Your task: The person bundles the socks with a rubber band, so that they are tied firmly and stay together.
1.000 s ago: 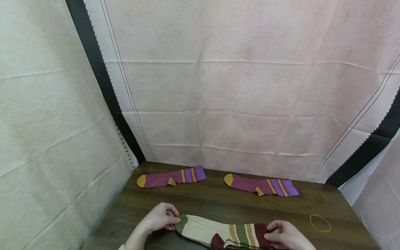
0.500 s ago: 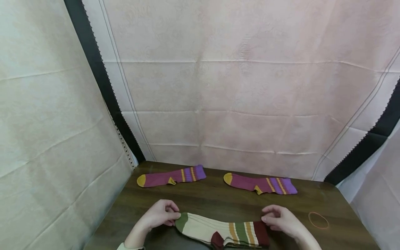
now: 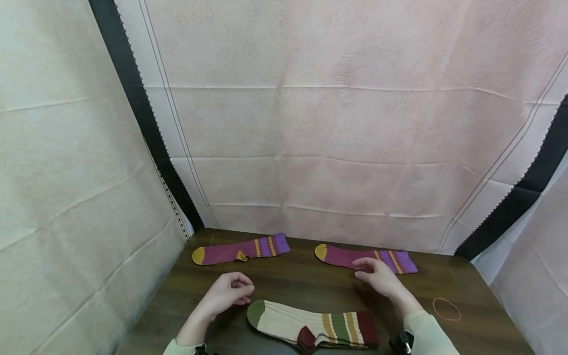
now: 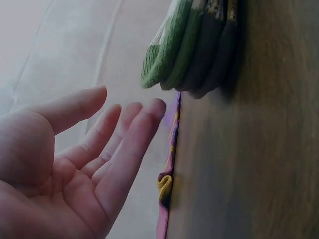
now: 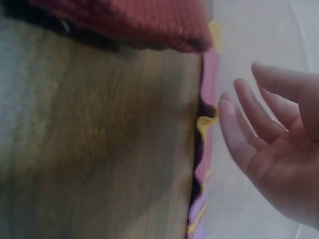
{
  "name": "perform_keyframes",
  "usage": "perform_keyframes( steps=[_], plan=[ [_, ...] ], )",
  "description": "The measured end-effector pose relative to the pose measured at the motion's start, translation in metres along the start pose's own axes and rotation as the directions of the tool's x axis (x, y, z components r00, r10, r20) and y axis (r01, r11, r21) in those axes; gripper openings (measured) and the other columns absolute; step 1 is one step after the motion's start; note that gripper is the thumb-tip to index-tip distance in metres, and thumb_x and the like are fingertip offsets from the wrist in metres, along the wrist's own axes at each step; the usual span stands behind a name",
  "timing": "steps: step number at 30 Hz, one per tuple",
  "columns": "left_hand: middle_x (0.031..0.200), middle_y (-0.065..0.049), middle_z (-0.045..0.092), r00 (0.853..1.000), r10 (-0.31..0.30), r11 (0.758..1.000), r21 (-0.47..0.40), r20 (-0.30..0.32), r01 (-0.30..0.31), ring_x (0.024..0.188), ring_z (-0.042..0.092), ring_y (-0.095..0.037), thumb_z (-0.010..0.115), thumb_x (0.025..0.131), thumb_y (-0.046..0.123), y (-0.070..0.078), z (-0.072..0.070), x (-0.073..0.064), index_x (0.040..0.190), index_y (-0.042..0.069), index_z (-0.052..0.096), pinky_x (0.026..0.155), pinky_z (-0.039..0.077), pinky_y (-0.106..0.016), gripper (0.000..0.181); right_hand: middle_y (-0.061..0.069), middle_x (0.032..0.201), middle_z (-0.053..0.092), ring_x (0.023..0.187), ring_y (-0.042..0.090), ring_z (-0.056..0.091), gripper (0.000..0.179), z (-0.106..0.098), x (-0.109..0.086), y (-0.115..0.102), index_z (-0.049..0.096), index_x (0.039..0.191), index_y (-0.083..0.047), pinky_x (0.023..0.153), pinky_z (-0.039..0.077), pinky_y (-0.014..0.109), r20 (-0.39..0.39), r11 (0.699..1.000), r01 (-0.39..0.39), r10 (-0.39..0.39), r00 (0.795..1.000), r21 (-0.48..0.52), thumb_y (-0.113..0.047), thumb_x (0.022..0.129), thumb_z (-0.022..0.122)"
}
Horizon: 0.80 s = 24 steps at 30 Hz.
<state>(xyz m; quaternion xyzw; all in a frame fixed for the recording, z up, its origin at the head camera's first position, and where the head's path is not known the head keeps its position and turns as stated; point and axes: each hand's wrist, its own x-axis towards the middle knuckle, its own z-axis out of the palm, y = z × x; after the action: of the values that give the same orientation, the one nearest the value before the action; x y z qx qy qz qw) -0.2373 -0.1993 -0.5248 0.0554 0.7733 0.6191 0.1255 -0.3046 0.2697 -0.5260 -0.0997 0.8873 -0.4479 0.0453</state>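
A stack of cream striped socks with green toes and dark red cuffs lies flat at the table's front; the left wrist view shows several layers at the green toes. My left hand hovers just left of the toe end, fingers loosely bent and holding nothing. Farther back, my right hand reaches over the front edge of the right purple sock, overlapping its heel in the head view. In the right wrist view its relaxed fingers are apart, with nothing between them.
Another purple sock with a yellow toe lies at the back left. A thin orange band rests on the right of the dark wooden table. Pale cloth hangs behind and at both sides.
My right hand let go of the cream socks' cuff and moved back and left to the right purple sock. My left hand released the toe and lifted slightly away. The socks stayed put.
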Motion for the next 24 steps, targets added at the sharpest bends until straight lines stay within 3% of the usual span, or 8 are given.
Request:
perform_keyframes(
  steps=[6,14,16,21,24],
  plan=[
    [0.102,-0.019,0.073,0.999,0.039,0.999,-0.024,-0.021,-0.04,0.094,0.075,-0.036,0.073,0.103,0.014,0.006,0.003,0.005,0.114,-0.007,0.068,0.085,0.064,-0.051,0.024,0.012,0.13,0.072,0.123,0.034,0.064,0.03,0.005,0.016,0.002,0.072,0.133,-0.006,0.101,0.052,0.055,-0.058,0.999,0.003,-0.005,0.998,-0.045,-0.01,0.103,0.072],
    [0.103,-0.018,0.072,0.999,0.047,0.998,-0.051,-0.024,-0.048,0.098,0.074,-0.038,0.071,0.104,0.01,0.006,0.009,0.011,0.117,-0.009,0.066,0.088,0.063,-0.052,0.024,0.016,0.135,0.07,0.13,0.039,0.06,0.033,0.008,0.033,0.008,0.07,0.136,-0.005,0.109,0.046,0.061,-0.097,0.997,0.036,-0.042,0.994,-0.066,-0.008,0.103,0.071],
    [0.104,-0.02,0.072,0.998,0.054,0.997,-0.058,-0.024,-0.056,0.097,0.074,-0.036,0.071,0.104,0.011,0.006,0.011,0.012,0.117,-0.009,0.067,0.088,0.063,-0.053,0.024,0.017,0.137,0.069,0.128,0.037,0.061,0.034,0.008,0.036,0.01,0.07,0.137,-0.006,0.105,0.049,0.056,-0.106,0.998,0.023,-0.03,0.994,-0.064,-0.009,0.103,0.072],
    [0.105,-0.023,0.071,0.998,0.065,0.995,-0.069,-0.02,-0.067,0.095,0.075,-0.032,0.074,0.102,0.013,0.006,0.013,0.015,0.116,-0.008,0.067,0.088,0.063,-0.052,0.026,0.018,0.139,0.066,0.1,0.028,0.066,0.037,0.007,0.041,0.013,0.068,0.139,-0.006,0.079,0.055,0.04,-0.111,0.999,-0.028,0.024,0.994,-0.038,-0.008,0.102,0.072],
    [0.104,-0.022,0.071,0.998,0.066,0.995,-0.072,-0.019,-0.067,0.094,0.075,-0.031,0.074,0.102,0.013,0.006,0.015,0.016,0.117,-0.009,0.067,0.088,0.063,-0.052,0.028,0.02,0.141,0.065,0.104,0.029,0.066,0.038,0.007,0.042,0.013,0.067,0.14,-0.006,0.081,0.055,0.042,-0.101,0.998,-0.037,0.032,0.994,-0.043,-0.008,0.102,0.071]
  ],
)
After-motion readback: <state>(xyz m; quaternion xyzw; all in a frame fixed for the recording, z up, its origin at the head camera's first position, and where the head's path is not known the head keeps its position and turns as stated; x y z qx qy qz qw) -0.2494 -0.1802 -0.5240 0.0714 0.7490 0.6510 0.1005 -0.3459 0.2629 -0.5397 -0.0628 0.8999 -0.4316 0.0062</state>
